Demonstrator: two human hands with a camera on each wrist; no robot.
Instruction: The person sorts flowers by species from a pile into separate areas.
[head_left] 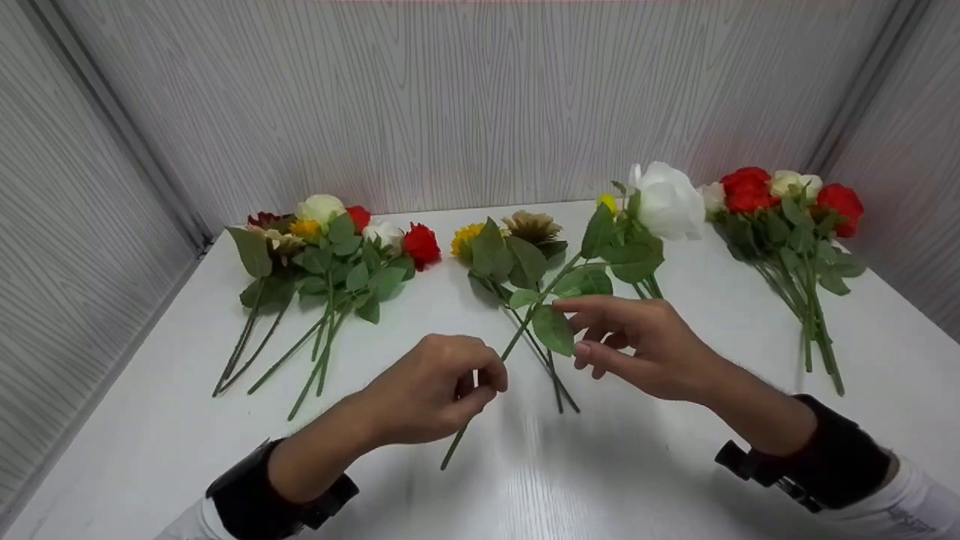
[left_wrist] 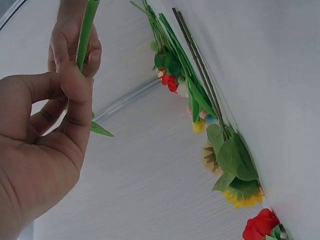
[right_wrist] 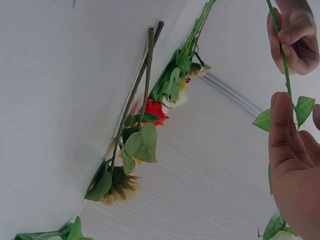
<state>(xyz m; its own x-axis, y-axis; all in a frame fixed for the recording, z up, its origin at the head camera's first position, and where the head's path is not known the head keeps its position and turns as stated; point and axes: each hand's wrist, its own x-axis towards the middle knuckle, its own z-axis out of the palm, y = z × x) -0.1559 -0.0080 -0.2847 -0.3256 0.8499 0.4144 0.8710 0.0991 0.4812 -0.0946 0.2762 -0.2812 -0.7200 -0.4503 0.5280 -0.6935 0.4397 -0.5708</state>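
A large white rose (head_left: 669,201) on a long green stem (left_wrist: 86,37) is held slantwise over the white table, its bloom to the upper right. My left hand (head_left: 435,390) pinches the lower stem between thumb and fingers, and the stem's end sticks out below. Beside the leaves midway up the stem is my right hand (head_left: 649,345), its fingers loosely bent and parted, a leaf (head_left: 553,328) at the fingertips. Behind the held stem lie a yellow sunflower (head_left: 465,238) and a tan flower (head_left: 531,225) with crossed stems.
At the left lies a bunch with a cream rose (head_left: 321,208), a red flower (head_left: 421,245) and others. Another bunch with red roses (head_left: 841,208) lies at the right. A small yellow flower (head_left: 607,202) shows behind the white rose. Wood-grain panels (head_left: 465,105) wall the table.
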